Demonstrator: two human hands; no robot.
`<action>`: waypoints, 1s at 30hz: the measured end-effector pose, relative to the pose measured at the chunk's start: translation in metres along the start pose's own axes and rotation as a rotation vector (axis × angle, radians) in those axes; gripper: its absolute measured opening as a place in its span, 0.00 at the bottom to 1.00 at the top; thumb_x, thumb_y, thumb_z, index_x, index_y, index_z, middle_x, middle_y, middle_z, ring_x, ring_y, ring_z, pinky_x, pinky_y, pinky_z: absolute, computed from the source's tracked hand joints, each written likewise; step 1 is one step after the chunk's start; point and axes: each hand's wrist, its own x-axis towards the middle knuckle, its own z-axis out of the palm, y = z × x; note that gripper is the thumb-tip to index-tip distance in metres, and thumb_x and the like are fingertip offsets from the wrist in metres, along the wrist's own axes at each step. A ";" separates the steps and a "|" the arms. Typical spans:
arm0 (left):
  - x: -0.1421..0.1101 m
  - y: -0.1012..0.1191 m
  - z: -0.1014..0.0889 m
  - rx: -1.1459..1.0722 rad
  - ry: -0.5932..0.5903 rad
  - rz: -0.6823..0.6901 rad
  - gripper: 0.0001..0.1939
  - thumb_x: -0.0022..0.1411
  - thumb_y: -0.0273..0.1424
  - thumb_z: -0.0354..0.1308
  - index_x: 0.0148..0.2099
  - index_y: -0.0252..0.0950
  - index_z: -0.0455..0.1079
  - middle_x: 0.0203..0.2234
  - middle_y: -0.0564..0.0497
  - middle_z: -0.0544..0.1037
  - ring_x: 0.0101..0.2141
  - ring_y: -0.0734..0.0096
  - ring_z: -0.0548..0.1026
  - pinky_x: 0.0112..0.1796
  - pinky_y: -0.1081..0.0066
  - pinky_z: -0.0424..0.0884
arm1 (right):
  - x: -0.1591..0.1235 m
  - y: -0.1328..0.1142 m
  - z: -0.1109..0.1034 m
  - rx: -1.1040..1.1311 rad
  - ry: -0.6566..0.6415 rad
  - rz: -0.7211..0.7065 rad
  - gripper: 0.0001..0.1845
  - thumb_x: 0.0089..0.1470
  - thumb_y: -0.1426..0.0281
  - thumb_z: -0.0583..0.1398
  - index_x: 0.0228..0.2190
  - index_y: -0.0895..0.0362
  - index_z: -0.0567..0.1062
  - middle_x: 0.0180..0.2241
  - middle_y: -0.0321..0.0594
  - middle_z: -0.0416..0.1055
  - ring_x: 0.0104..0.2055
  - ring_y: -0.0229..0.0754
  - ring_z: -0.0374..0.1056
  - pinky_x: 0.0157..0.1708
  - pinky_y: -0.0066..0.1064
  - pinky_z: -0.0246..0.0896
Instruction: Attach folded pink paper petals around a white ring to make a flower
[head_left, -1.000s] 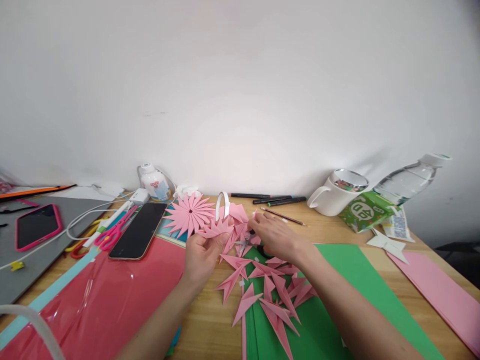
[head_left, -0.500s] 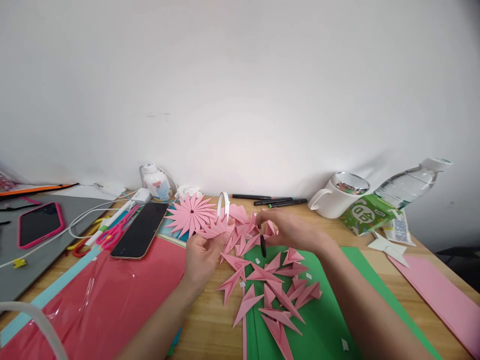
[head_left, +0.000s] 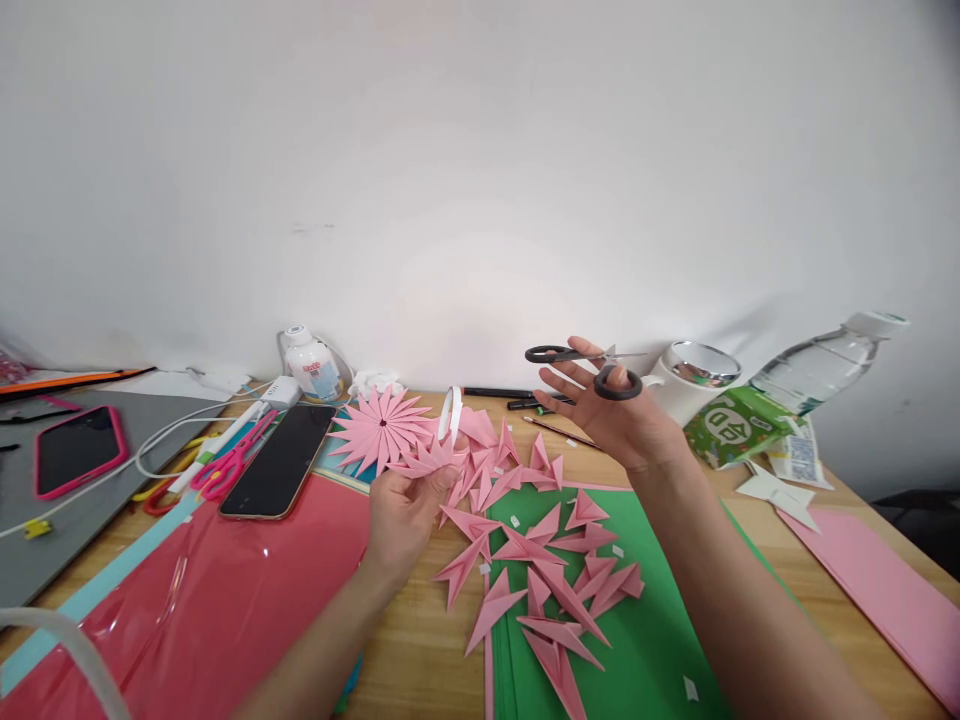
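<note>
My left hand (head_left: 405, 508) pinches a pointed, folded pink paper piece (head_left: 424, 460) between thumb and fingers. A curled white strip (head_left: 451, 412) rises in a loop just above it. To the right, my right hand (head_left: 607, 405) is raised over the desk, palm turned up, with black-handled scissors (head_left: 611, 360) hooked on its thumb and a finger; the blades point right. Between the hands and nearer to me lie several loose folded pink paper points (head_left: 532, 545). A round pink paper star (head_left: 382, 424) rests just beyond my left hand.
Left are a black phone (head_left: 277, 465), pink scissors (head_left: 232, 458) and a red plastic-covered pack (head_left: 247, 590). Green paper (head_left: 667, 600) lies right of centre. At the back stand a white bottle (head_left: 311, 365), a white mug (head_left: 694, 380), a green packet (head_left: 731, 428) and a leaning water bottle (head_left: 821, 365).
My right hand came up from the loose pink pieces, moved right and turned palm up, carrying the scissors. My left hand kept its place and its pinch.
</note>
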 end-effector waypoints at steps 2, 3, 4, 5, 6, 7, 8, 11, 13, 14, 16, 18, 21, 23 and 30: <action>-0.001 0.002 0.000 -0.008 -0.004 0.006 0.12 0.51 0.37 0.62 0.33 0.32 0.79 0.31 0.45 0.82 0.36 0.56 0.79 0.36 0.66 0.75 | 0.001 -0.002 -0.002 -0.076 0.021 -0.023 0.38 0.38 0.39 0.59 0.49 0.44 0.67 0.51 0.44 0.69 0.55 0.55 0.63 0.47 0.50 0.62; -0.001 0.002 0.001 -0.011 -0.006 0.011 0.12 0.51 0.37 0.63 0.32 0.33 0.79 0.32 0.45 0.82 0.35 0.56 0.79 0.36 0.66 0.75 | 0.000 -0.004 -0.002 -0.100 0.024 -0.033 0.38 0.40 0.39 0.58 0.50 0.44 0.66 0.53 0.44 0.68 0.56 0.55 0.63 0.46 0.50 0.62; -0.002 0.003 0.001 -0.009 -0.008 0.019 0.11 0.51 0.36 0.63 0.32 0.33 0.79 0.32 0.45 0.82 0.35 0.57 0.79 0.36 0.66 0.75 | -0.001 -0.005 0.000 -0.114 0.025 -0.043 0.37 0.42 0.39 0.57 0.51 0.44 0.65 0.54 0.44 0.67 0.56 0.55 0.62 0.46 0.50 0.62; -0.002 0.003 0.001 -0.005 -0.008 0.031 0.11 0.51 0.36 0.63 0.32 0.34 0.79 0.34 0.45 0.82 0.36 0.57 0.79 0.37 0.66 0.75 | -0.003 -0.007 0.002 -0.120 0.028 -0.052 0.36 0.43 0.41 0.58 0.51 0.43 0.65 0.54 0.43 0.66 0.56 0.54 0.63 0.45 0.49 0.63; -0.003 0.002 0.001 0.000 -0.006 0.046 0.10 0.51 0.36 0.63 0.33 0.34 0.79 0.35 0.45 0.82 0.37 0.57 0.79 0.38 0.66 0.75 | -0.005 -0.008 0.005 -0.126 0.030 -0.058 0.34 0.44 0.44 0.60 0.51 0.43 0.65 0.53 0.42 0.67 0.55 0.54 0.63 0.45 0.48 0.63; -0.004 0.001 0.001 0.004 0.003 0.064 0.10 0.51 0.35 0.63 0.34 0.34 0.79 0.36 0.45 0.82 0.38 0.57 0.78 0.40 0.66 0.75 | -0.007 -0.010 0.008 -0.139 0.025 -0.058 0.33 0.43 0.48 0.62 0.50 0.43 0.66 0.52 0.42 0.69 0.53 0.53 0.65 0.44 0.46 0.64; -0.005 0.000 0.001 0.007 0.011 0.082 0.10 0.51 0.35 0.63 0.34 0.35 0.79 0.37 0.45 0.81 0.40 0.58 0.78 0.41 0.66 0.74 | -0.010 -0.011 0.012 -0.167 0.015 -0.053 0.31 0.43 0.52 0.65 0.49 0.45 0.67 0.49 0.42 0.70 0.50 0.51 0.66 0.43 0.44 0.64; -0.006 -0.005 0.001 0.016 0.016 0.141 0.08 0.53 0.33 0.63 0.35 0.36 0.78 0.39 0.45 0.81 0.43 0.59 0.76 0.44 0.67 0.72 | -0.016 -0.014 0.024 -0.366 -0.055 -0.031 0.23 0.41 0.61 0.69 0.41 0.52 0.74 0.37 0.40 0.73 0.40 0.46 0.68 0.40 0.39 0.64; -0.007 -0.007 0.001 0.023 0.016 0.181 0.08 0.54 0.33 0.62 0.35 0.36 0.78 0.38 0.46 0.81 0.43 0.60 0.76 0.43 0.68 0.72 | -0.019 -0.015 0.030 -0.500 -0.136 -0.012 0.20 0.41 0.62 0.68 0.38 0.55 0.76 0.30 0.37 0.72 0.33 0.42 0.67 0.38 0.36 0.63; -0.007 -0.007 0.001 0.029 0.019 0.193 0.08 0.54 0.33 0.62 0.35 0.36 0.78 0.38 0.45 0.81 0.42 0.60 0.77 0.43 0.68 0.72 | -0.020 -0.015 0.033 -0.554 -0.178 -0.006 0.19 0.42 0.62 0.68 0.38 0.55 0.76 0.27 0.36 0.70 0.31 0.41 0.66 0.36 0.35 0.62; -0.007 -0.005 0.001 0.041 0.025 0.189 0.08 0.54 0.33 0.62 0.35 0.35 0.78 0.38 0.45 0.80 0.42 0.60 0.77 0.43 0.68 0.72 | -0.021 -0.015 0.038 -0.637 -0.242 -0.014 0.19 0.42 0.62 0.67 0.37 0.56 0.77 0.27 0.35 0.69 0.31 0.41 0.64 0.34 0.34 0.61; -0.006 -0.004 0.001 0.050 0.029 0.162 0.09 0.54 0.33 0.62 0.36 0.35 0.78 0.40 0.44 0.80 0.43 0.60 0.76 0.44 0.67 0.72 | -0.021 -0.014 0.041 -0.726 -0.251 -0.061 0.17 0.43 0.61 0.67 0.36 0.56 0.77 0.30 0.37 0.70 0.33 0.42 0.64 0.35 0.34 0.61; -0.006 -0.002 0.001 0.044 0.048 0.156 0.09 0.53 0.33 0.62 0.37 0.36 0.78 0.41 0.45 0.80 0.43 0.59 0.77 0.45 0.67 0.72 | -0.022 -0.011 0.044 -0.869 -0.246 -0.117 0.18 0.43 0.62 0.67 0.37 0.54 0.76 0.33 0.38 0.72 0.38 0.45 0.65 0.40 0.35 0.60; -0.005 -0.002 0.001 0.041 0.048 0.167 0.09 0.53 0.33 0.62 0.36 0.36 0.79 0.39 0.46 0.81 0.42 0.59 0.77 0.44 0.67 0.73 | -0.023 -0.009 0.045 -0.936 -0.262 -0.127 0.21 0.41 0.65 0.68 0.40 0.53 0.75 0.35 0.39 0.73 0.40 0.46 0.65 0.42 0.36 0.60; -0.004 -0.004 0.000 0.076 -0.006 0.198 0.10 0.54 0.33 0.62 0.37 0.35 0.79 0.36 0.45 0.82 0.40 0.60 0.78 0.43 0.68 0.73 | -0.026 -0.008 0.050 -1.025 -0.275 -0.122 0.23 0.41 0.73 0.67 0.43 0.55 0.76 0.38 0.42 0.73 0.43 0.47 0.64 0.42 0.36 0.60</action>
